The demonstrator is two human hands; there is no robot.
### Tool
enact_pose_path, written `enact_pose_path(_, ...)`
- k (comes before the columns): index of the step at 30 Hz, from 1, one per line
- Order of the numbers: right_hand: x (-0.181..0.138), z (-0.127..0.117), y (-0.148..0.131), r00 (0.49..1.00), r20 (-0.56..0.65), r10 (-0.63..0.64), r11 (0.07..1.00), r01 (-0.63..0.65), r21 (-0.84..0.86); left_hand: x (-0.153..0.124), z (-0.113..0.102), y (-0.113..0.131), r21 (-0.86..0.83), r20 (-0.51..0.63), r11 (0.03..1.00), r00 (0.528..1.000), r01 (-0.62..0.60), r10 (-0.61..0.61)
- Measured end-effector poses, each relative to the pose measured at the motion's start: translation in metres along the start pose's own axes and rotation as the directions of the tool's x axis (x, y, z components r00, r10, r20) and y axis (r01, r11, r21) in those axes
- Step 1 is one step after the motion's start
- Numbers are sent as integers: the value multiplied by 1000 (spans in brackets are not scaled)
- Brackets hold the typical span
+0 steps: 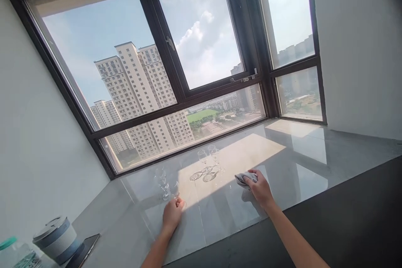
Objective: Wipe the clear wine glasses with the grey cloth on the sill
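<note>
My left hand (pixel 171 213) is closed around the base or stem of a clear wine glass (pixel 174 189) on the glossy marble window sill (pixel 282 163). Beside it on the left a second wine glass (pixel 162 181) stands upright. My right hand (pixel 259 187) grips a crumpled grey cloth (pixel 244 178) just above the sill. Farther back, in the sunlit patch, stand three more clear stemmed glasses (pixel 210 158) close together.
A large dark-framed window (pixel 176 92) runs along the back of the sill. At the lower left are a lidded grey-and-white cup (pixel 56 238), a dark phone (pixel 84 249) and a clear container with a teal lid (pixel 12 253). White walls close both ends.
</note>
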State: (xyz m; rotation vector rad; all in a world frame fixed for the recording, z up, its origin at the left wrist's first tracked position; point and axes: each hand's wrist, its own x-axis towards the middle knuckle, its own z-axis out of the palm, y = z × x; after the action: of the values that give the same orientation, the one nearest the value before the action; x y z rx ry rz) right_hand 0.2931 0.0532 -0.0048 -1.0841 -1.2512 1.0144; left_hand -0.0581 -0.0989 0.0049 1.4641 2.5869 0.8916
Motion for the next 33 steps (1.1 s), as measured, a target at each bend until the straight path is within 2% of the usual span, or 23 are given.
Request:
enact_pose_path(3, 0, 0, -1, 1000, -11, -12, 1000, 12, -25, 13, -25, -40, 15, -35, 998, 997, 69, -68)
enact_pose_path(7, 1, 1, 1, 1000, -8, 1, 1000, -1, -27, 24, -37, -63, -7, -55, 996, 995, 87, -87)
enact_pose_path(15, -1, 0, -1, 1000, 2, 8, 1000, -8, -5, 32, -41, -64, -4, -50, 989, 988, 145, -145)
enact_pose_path(20, 0, 1, 1, 999, 29, 28, 1000, -28, 7, 0, -33, -55, -80, -213, 972, 949, 220, -233)
enact_pose_path(22, 2, 2, 3, 1000, 18, 6, 1000, -6, -5, -19, -21, -38, -106, -218, 982, 960, 155, -175)
enact_pose_path(24, 2, 2, 4, 1000, -2, -10, 1000, 9, -16, -33, -3, -10, -109, -104, 994, 994, -27, 16)
enact_pose_path(26, 2, 3, 3, 1000, -15, -16, 1000, 16, -12, -38, 20, 28, -136, 53, 971, 977, -196, 205)
enact_pose_path(28, 2, 3, 2, 1000, -17, -16, 1000, 16, -5, -30, 46, 72, -179, 124, 945, 946, -275, 299)
enact_pose_path(30, 3, 3, 2, 1000, -20, -11, 1000, 11, -1, -10, 71, 115, -196, 111, 950, 957, -244, 269)
enact_pose_path(33, 3, 4, 2, 1000, -31, -6, 1000, 7, 20, 27, 101, 165, -125, 134, 989, 986, -79, 96)
